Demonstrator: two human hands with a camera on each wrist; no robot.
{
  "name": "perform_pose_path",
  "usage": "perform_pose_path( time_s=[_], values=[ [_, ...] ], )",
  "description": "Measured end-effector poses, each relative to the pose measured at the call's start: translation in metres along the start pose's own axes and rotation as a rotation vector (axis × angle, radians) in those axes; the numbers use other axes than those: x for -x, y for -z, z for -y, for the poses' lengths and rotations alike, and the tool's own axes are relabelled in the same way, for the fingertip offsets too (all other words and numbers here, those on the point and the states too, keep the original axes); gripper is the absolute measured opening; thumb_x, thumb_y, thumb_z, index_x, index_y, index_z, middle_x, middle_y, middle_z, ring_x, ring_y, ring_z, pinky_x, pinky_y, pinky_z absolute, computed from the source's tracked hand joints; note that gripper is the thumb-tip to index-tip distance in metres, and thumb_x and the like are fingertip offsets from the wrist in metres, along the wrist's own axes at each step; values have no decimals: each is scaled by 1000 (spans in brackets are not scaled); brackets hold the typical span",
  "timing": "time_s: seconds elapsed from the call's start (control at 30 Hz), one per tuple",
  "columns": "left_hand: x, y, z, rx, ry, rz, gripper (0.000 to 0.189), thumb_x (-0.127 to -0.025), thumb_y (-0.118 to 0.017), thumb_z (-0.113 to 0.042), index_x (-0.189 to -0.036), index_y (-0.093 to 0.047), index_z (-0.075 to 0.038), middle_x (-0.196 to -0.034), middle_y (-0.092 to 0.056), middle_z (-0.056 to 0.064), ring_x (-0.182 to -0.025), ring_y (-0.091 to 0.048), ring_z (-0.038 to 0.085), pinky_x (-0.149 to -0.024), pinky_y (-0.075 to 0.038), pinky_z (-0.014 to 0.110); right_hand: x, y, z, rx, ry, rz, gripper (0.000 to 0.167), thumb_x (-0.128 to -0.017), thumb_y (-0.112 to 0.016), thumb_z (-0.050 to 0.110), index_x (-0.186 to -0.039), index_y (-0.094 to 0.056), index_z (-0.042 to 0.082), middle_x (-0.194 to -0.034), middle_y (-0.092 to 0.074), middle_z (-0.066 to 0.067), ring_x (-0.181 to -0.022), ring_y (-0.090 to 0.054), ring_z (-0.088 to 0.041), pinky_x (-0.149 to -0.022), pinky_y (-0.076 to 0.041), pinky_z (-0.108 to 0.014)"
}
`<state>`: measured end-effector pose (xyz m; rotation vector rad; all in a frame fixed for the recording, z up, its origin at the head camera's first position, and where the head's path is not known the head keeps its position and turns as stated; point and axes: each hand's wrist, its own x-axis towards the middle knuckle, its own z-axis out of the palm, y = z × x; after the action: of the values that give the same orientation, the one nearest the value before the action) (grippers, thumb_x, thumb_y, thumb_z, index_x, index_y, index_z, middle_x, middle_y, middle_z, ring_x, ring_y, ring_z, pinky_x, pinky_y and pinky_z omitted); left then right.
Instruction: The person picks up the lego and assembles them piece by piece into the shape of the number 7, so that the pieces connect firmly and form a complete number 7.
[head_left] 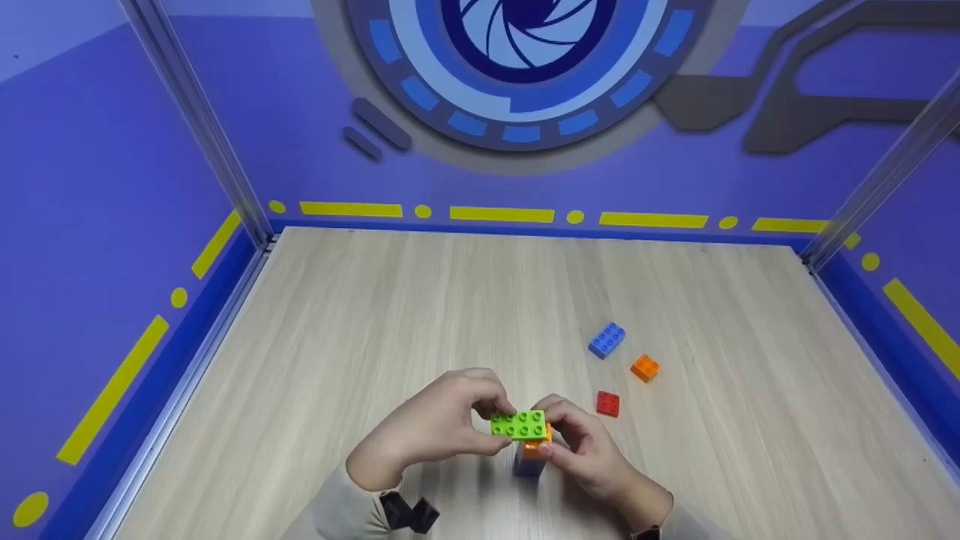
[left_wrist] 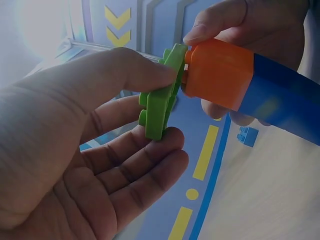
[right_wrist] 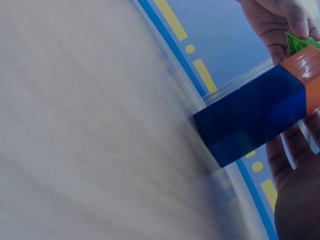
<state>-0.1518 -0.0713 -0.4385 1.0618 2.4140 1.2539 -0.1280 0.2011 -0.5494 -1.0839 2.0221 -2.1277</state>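
Note:
My left hand point(head_left: 431, 420) pinches a thin green toy brick point(head_left: 517, 426), studded on top, between thumb and fingers. It sits tilted at one end over an orange brick point(left_wrist: 220, 75), against the orange studs in the left wrist view. That orange brick caps a blue block point(right_wrist: 250, 115), forming a small tower that stands near the table's front. Around the orange part curl the thumb and fingers of my right hand point(head_left: 589, 454). In the right wrist view, the left hand point(right_wrist: 275, 22) shows behind the tower with the green brick's edge.
On the wooden table point(head_left: 360, 315), to the right and beyond the hands, lie a blue brick point(head_left: 607, 340), an orange brick point(head_left: 645, 368) and a flat red brick point(head_left: 608, 403). Purple-blue panels point(head_left: 285, 112) wall the back and sides, with metal posts point(head_left: 202, 120) at the corners.

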Motion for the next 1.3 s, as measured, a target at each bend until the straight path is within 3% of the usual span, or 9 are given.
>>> perform_pose_path(
  time_s=[0.3, 0.8, 1.03, 1.3],
  values=[
    [-1, -3, 2, 21, 14, 23, 17, -90, -90, -9, -105, -85, -13, -106, -74, -5, -96, -65, 0, -92, -62, 24, 4, 3, 1, 28, -53, -33, 26, -100, -69, -15, -123, -70, -1, -125, -73, 3, -116, -70, -13, -110, -58, -30],
    [-1, -7, 0, 33, 17, 30, 23, -86, -89, -7, -107, -88, -14, -103, -71, -9, -92, -61, 0, -88, -61, 26, 8, 6, 2, 103, -7, -78, 36, -94, -81, -14, -127, -81, 1, -124, -81, -3, -116, -75, -12, -105, -62, -28],
    [-1, -10, -1, -3, 11, 23, 24, -84, -89, -7, -107, -86, -14, -104, -70, -9, -92, -60, 0, -88, -62, 27, 9, 6, -1, 106, 5, -60, 43, -91, -78, -19, -129, -80, 1, -122, -81, -4, -113, -75, -13, -98, -63, -28],
    [-2, -9, 0, -25, 1, 26, 23, -84, -90, -8, -105, -85, -16, -102, -67, -11, -92, -59, 0, -87, -58, 23, 9, 1, 3, 141, -23, -79, 45, -93, -77, -17, -135, -75, 1, -128, -77, -2, -119, -72, -11, -105, -61, -27]
  ],
)
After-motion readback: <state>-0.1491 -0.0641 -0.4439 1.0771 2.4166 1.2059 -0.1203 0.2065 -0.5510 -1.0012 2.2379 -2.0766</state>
